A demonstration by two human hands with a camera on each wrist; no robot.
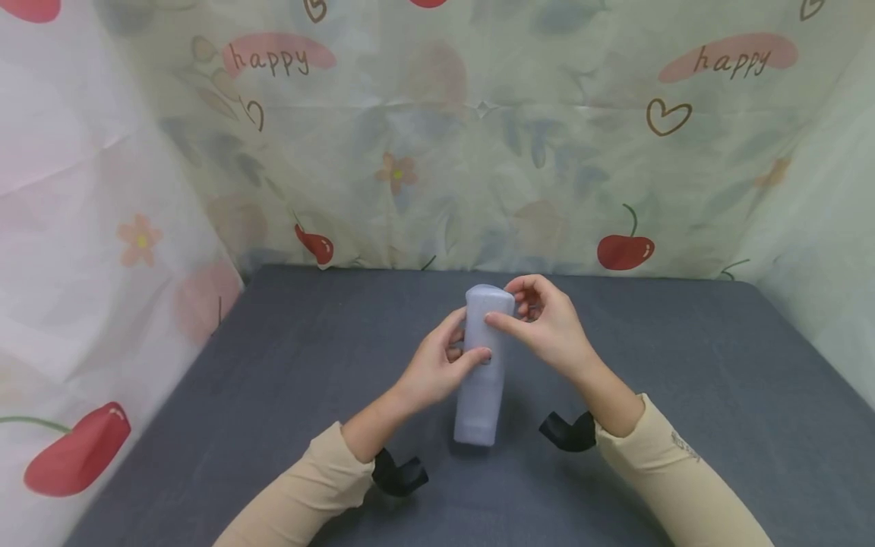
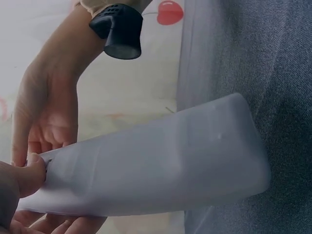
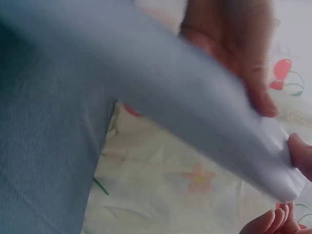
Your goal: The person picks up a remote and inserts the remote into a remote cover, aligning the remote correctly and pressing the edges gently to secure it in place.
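A dark grey table point(image 1: 683, 395) stands enclosed by pale cloth walls point(image 1: 478, 152) printed with cherries.

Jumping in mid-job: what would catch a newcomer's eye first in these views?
The pale tube held up at the centre of the grey table, gripped mid-body by the left hand and pinched near its top by the right hand. Behind stands a backdrop printed with cherries and "happy".
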